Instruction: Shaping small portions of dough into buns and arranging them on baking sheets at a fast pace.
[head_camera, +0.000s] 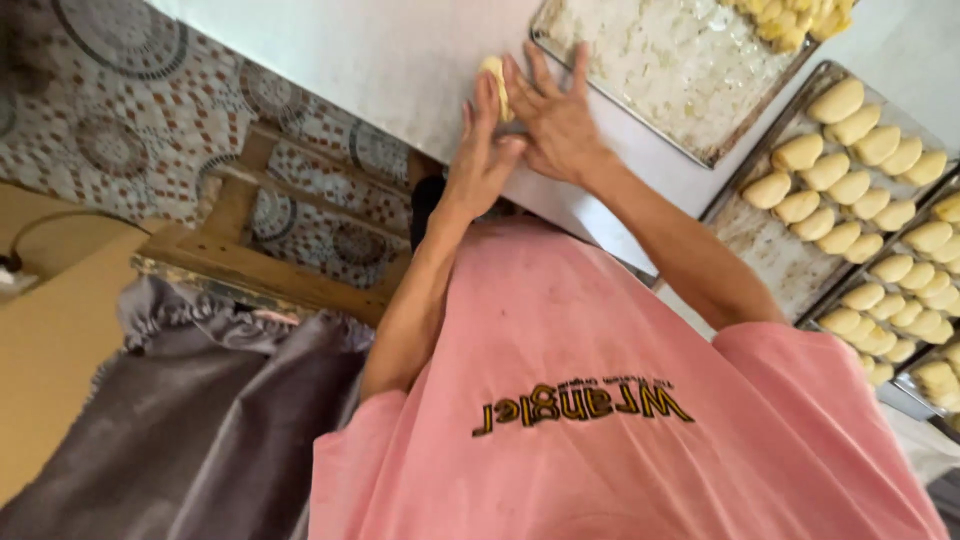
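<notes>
One head-worn camera looks steeply down the person's pink-shirted chest (600, 400) (close) toward the white table (400, 50)
</notes>
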